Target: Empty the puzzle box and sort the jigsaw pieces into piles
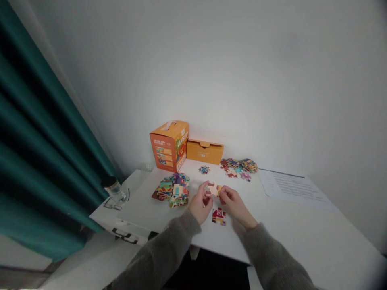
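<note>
My left hand (200, 204) and my right hand (235, 206) meet over the white table (302, 229), both pinching a small pale and orange puzzle piece (214, 189) between their fingertips. Just below the hands a red and yellow puzzle piece (219, 216) lies flat on the table. A heap of colourful puzzle pieces (173, 190) sits to the left of my left hand. Another heap of pieces (239, 166) lies farther back to the right, with a single loose piece (204, 169) in front of the boxes.
An upright orange puzzle box (169, 146) and a low orange box (204, 151) stand against the wall. A printed sheet of paper (292, 186) lies at the right. A dark-lidded jar (113, 188) and spectacles (113, 203) sit at the left edge beside a teal curtain (36, 161).
</note>
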A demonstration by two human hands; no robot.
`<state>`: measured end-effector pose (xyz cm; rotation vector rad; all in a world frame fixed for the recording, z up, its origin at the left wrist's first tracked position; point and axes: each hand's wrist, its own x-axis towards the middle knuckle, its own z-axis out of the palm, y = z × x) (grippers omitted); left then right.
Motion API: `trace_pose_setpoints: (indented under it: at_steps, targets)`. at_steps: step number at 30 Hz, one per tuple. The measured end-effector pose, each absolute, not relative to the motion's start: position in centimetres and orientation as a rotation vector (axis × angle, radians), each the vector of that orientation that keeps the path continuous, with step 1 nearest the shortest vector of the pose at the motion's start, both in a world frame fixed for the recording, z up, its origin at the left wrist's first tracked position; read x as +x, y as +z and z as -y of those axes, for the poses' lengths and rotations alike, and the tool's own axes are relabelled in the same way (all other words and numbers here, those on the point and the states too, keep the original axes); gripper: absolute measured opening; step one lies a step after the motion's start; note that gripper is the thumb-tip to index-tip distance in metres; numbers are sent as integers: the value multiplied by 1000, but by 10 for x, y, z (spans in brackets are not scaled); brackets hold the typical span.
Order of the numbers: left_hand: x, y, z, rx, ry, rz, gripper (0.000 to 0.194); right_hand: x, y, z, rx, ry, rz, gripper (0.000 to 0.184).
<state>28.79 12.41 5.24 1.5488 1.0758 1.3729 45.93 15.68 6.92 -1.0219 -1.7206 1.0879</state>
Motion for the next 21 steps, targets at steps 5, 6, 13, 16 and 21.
trace_pose_setpoints:
  at_steps: [5,6,13,16,21]
  targets:
    - [295,39,-136,1963,1176,-1374,67,482,49,-164,-1203,888,1803,39]
    - [296,40,-137,2045,1127,-1435,66,484,47,-166,-1248,845,1826,39]
    - [300,52,-142,2320,836,-1582,34,484,43,-166,-1621,279,2107,24]
    - [299,50,-145,2335,820,-1603,26,484,45,-163,-1687,111,2147,21]
    - [298,47,-147,2336,795,-1619,26,486,49,-147,-1413,306,2205,19]
